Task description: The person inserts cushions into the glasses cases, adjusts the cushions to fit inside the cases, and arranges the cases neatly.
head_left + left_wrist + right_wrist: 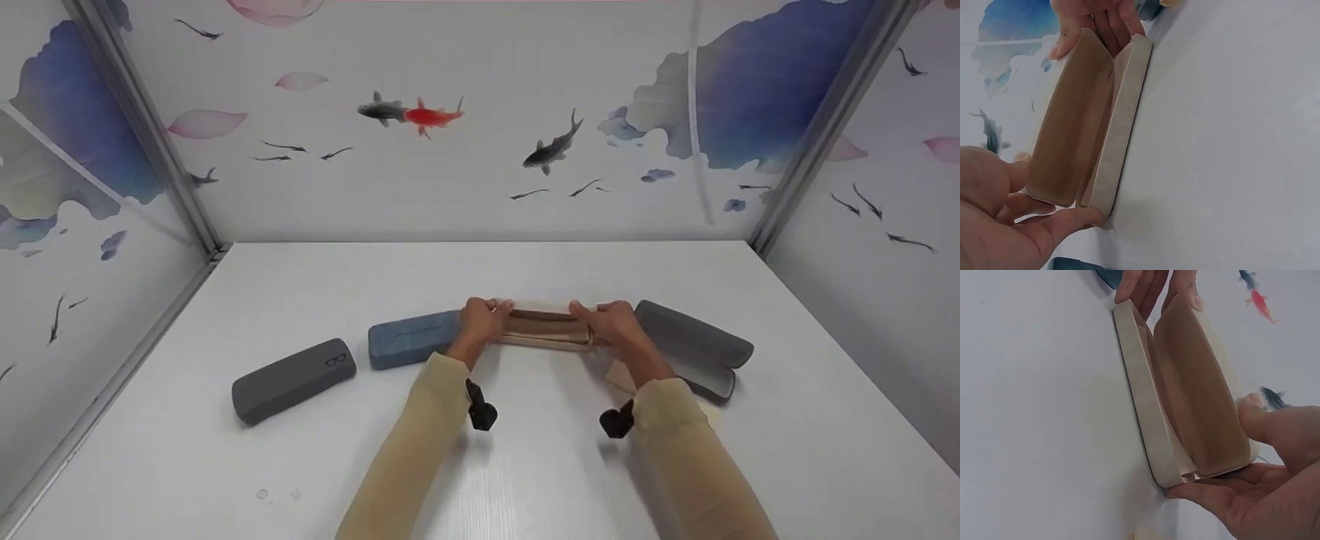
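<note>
Both hands hold a beige glasses case [546, 346] by its two ends, near the middle of the table. Its lid is raised, and the brown lining [1072, 129] shows in both wrist views. My left hand [482, 326] grips the left end, thumb on the lid's edge and a finger at the base's corner. At the other end my right hand [616, 330] grips in a like way, its thumb [1255, 413] on the lid. No glasses are visible inside; the bottom of the base is partly hidden by its front wall.
A closed blue case [409, 341] lies just left of my left hand. Farther left is a closed grey case [292, 381] with a glasses print. An open grey case [686, 337] stands at the right; a pale flat piece [621, 376] lies partly under my right wrist. Printed walls [480, 202] enclose the table.
</note>
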Tool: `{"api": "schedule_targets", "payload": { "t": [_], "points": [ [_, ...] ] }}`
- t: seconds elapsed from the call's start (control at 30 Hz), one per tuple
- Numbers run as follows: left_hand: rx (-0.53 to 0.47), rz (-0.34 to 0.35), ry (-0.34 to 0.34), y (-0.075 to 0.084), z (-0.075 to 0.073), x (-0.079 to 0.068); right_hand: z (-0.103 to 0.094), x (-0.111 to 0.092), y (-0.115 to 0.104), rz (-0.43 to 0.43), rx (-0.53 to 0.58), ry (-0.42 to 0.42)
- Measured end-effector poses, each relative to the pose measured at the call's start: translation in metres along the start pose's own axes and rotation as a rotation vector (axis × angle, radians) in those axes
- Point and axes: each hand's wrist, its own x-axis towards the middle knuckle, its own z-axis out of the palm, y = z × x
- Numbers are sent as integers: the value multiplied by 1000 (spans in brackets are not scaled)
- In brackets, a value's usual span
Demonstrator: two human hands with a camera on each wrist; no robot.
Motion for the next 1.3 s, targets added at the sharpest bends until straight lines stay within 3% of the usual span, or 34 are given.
{"api": "schedule_targets", "payload": {
  "t": [0.2, 0.43, 0.63, 0.93, 1.3],
  "points": [
    [-21, 22, -12, -4, 1, 1, -1, 0, 6, -22, 32, -2],
    [-71, -40, -54, -6, -4, -2, 3, 0, 15, -51, 37, 29],
    [-73, -50, -93, -10, -5, -4, 3, 1, 22, -65, 22, 23],
    [-55, -17, -68, -15, -2, -2, 7, 1, 29, -77, 42, 53],
    [-43, -62, -38, -13, 1, -3, 9, 1, 30, -58, 44, 78]
  ]
}}
